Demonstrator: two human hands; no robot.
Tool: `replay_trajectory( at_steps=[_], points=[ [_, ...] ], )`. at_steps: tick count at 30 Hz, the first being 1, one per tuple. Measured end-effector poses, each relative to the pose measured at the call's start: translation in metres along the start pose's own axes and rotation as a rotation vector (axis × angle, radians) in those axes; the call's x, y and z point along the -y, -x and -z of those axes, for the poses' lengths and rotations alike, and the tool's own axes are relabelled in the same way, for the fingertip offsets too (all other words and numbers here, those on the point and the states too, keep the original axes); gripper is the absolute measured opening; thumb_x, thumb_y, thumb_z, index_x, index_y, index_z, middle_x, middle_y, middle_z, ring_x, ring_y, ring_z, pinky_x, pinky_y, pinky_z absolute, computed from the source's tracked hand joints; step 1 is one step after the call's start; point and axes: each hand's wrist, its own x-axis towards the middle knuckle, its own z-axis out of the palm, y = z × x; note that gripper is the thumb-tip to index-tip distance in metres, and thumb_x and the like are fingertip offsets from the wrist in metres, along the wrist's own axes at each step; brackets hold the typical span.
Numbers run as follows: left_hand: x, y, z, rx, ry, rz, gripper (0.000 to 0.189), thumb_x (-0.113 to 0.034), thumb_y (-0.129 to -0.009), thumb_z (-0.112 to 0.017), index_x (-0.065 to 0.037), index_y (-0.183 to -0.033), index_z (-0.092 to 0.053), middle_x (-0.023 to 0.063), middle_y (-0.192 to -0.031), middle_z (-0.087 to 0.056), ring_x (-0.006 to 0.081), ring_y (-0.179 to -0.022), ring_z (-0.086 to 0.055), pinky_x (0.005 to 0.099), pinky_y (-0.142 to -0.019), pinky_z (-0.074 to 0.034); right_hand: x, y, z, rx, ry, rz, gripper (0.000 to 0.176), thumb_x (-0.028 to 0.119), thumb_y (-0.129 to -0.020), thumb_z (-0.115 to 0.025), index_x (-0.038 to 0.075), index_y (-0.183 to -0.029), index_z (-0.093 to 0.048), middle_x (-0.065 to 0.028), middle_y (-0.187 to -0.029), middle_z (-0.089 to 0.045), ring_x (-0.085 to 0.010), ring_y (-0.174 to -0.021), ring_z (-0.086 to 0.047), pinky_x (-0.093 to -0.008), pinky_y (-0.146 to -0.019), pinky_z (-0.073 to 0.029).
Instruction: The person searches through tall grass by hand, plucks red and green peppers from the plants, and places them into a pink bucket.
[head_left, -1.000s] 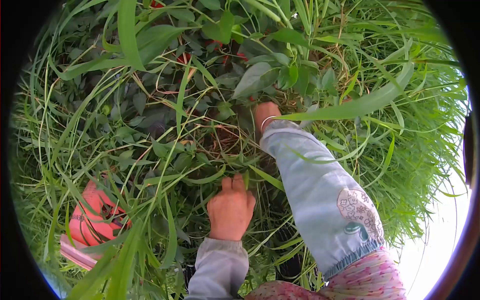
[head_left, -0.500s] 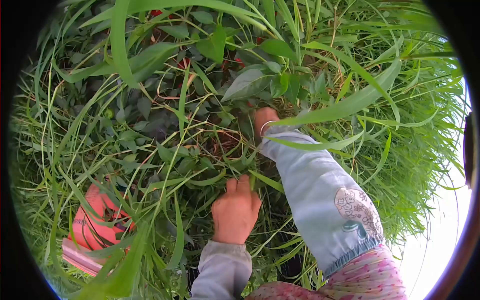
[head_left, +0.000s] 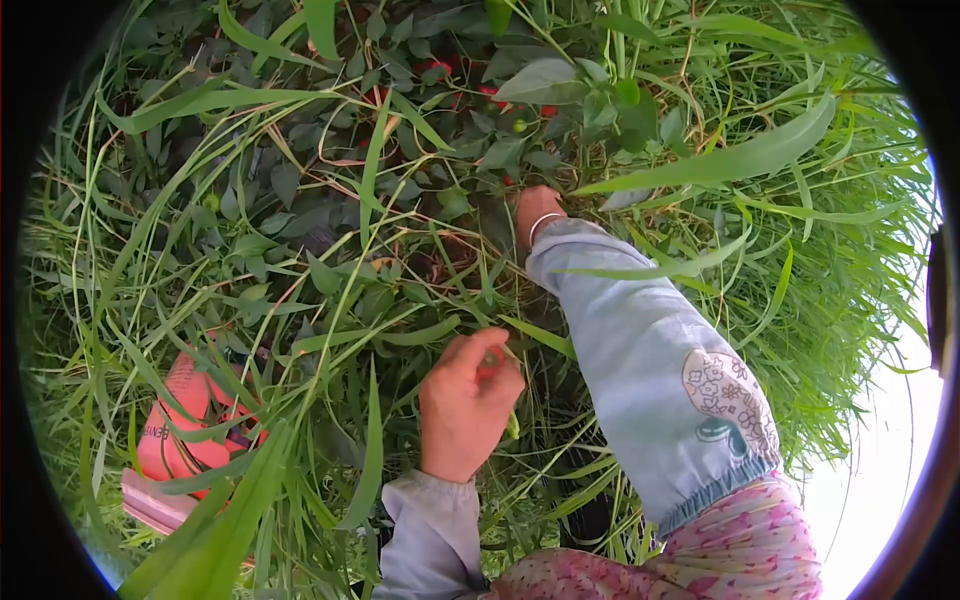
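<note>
Low in the middle of the view, my left hand [head_left: 465, 405] has its thumb and fingers curled together. Something small and reddish shows between them, too hidden to name, and a bit of green shows beside the fingers. My right hand [head_left: 537, 212], with a white band at the wrist, reaches into the plants near the centre; its fingers are hidden by foliage. Above it are dark-leaved plants with small red fruits [head_left: 548, 111] and a green one [head_left: 519, 126].
A red bag or container [head_left: 185, 425] with dark contents lies in the grass at the lower left, a pink edge [head_left: 155, 503] below it. Long grass blades [head_left: 720, 165] cross over both arms. Tall grass [head_left: 840, 260] fills the right side.
My left hand has risen slightly and turned, its fingers now curled with something reddish between them. My right hand has shifted slightly up and right. The view has shifted, showing more red fruits.
</note>
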Motion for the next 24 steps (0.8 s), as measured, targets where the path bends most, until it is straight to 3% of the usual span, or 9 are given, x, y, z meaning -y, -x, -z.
replay_trajectory(
  at_steps=[2, 6, 8, 10, 14, 15, 18, 21, 24],
  points=[
    [-0.004, 0.003, -0.007, 0.04, -0.101, -0.039, 0.027, -0.011, -0.075, -0.062, -0.003, -0.1, -0.059, 0.0125, -0.085, -0.06, 0.0247, -0.069, -0.063, 0.0327, -0.061, -0.05, 0.0, 0.003, 0.003, 0.058, -0.013, 0.004, 0.022, 0.019, -0.074, -0.06, 0.009, -0.091, -0.069, -0.0115, -0.09, -0.067, -0.0245, -0.086, -0.065, -0.04, -0.07, -0.052],
    [-0.005, 0.007, -0.018, 0.076, -0.207, -0.069, 0.027, -0.014, -0.075, -0.062, -0.003, -0.1, -0.059, 0.0126, -0.089, -0.06, 0.0261, -0.07, -0.063, 0.0344, -0.062, -0.05, 0.003, -0.005, -0.012, -0.058, -0.087, -0.102, 0.017, 0.014, -0.076, -0.058, 0.007, -0.087, -0.069, -0.0119, -0.088, -0.067, -0.0256, -0.084, -0.066, -0.0376, -0.07, -0.053],
    [-0.006, 0.007, -0.019, 0.069, -0.227, -0.051, 0.027, -0.01, -0.073, -0.063, -0.004, -0.099, -0.061, 0.0103, -0.087, -0.06, 0.0213, -0.069, -0.061, 0.0296, -0.06, -0.049, 0.0, 0.001, -0.013, -0.18, -0.385, -0.212, 0.016, 0.012, -0.075, -0.058, 0.005, -0.086, -0.069, -0.0124, -0.085, -0.067, -0.0288, -0.081, -0.066, -0.0369, -0.071, -0.053],
    [-0.012, 0.008, -0.017, 0.062, -0.293, -0.046, 0.027, -0.01, -0.073, -0.062, -0.004, -0.1, -0.061, 0.0103, -0.086, -0.06, 0.022, -0.069, -0.062, 0.0304, -0.06, -0.05, -0.005, -0.01, -0.023, -0.187, -0.554, -0.197, 0.016, 0.011, -0.076, -0.058, 0.005, -0.085, -0.069, -0.0135, -0.084, -0.067, -0.0303, -0.081, -0.066, -0.0367, -0.072, -0.053],
    [-0.01, 0.007, -0.017, 0.019, -0.378, -0.095, 0.027, -0.011, -0.074, -0.061, -0.004, -0.1, -0.06, 0.0109, -0.088, -0.061, 0.0243, -0.072, -0.063, 0.0334, -0.062, -0.051, -0.003, 0.001, 0.004, -0.016, -0.17, -0.091, 0.016, 0.012, -0.073, -0.059, 0.007, -0.084, -0.069, -0.015, -0.081, -0.066, -0.0282, -0.082, -0.065, -0.0374, -0.072, -0.053],
    [-0.011, 0.008, -0.019, 0.027, -0.377, -0.091, 0.027, -0.011, -0.074, -0.061, -0.004, -0.1, -0.06, 0.0111, -0.088, -0.061, 0.0246, -0.072, -0.063, 0.0338, -0.063, -0.051, -0.005, 0.011, 0.004, -0.189, -0.268, -0.09, 0.016, 0.013, -0.072, -0.059, 0.008, -0.084, -0.069, -0.0156, -0.083, -0.066, -0.0273, -0.083, -0.065, -0.0382, -0.073, -0.052],
    [-0.013, 0.008, -0.018, 0.039, -0.382, -0.112, 0.027, -0.013, -0.075, -0.061, -0.004, -0.101, -0.06, 0.011, -0.087, -0.06, 0.0255, -0.071, -0.063, 0.0356, -0.063, -0.051, -0.004, 0.011, 0.002, -0.027, -0.336, -0.035, 0.015, 0.013, -0.072, -0.059, 0.008, -0.082, -0.07, -0.0167, -0.085, -0.066, -0.0274, -0.083, -0.065, -0.0378, -0.073, -0.052],
    [-0.012, 0.006, -0.019, 0.046, -0.385, -0.144, 0.028, -0.014, -0.075, -0.06, -0.005, -0.102, -0.059, 0.0108, -0.086, -0.059, 0.0263, -0.069, -0.062, 0.0369, -0.062, -0.05, -0.011, 0.034, 0.001, -0.144, -0.431, 0.151, 0.015, 0.014, -0.072, -0.058, 0.005, -0.08, -0.068, -0.0186, -0.083, -0.065, -0.0317, -0.082, -0.064, -0.0399, -0.07, -0.051],
    [-0.017, 0.008, -0.029, 0.069, -0.383, -0.152, 0.027, -0.011, -0.075, -0.061, -0.004, -0.101, -0.06, 0.0122, -0.087, -0.06, 0.0264, -0.07, -0.063, 0.0354, -0.063, -0.051, -0.01, 0.054, -0.006, -0.163, -0.597, 0.156, 0.017, 0.012, -0.073, -0.055, 0.003, -0.082, -0.066, -0.0195, -0.078, -0.063, -0.0354, -0.08, -0.062, -0.0418, -0.068, -0.05]
  ],
)
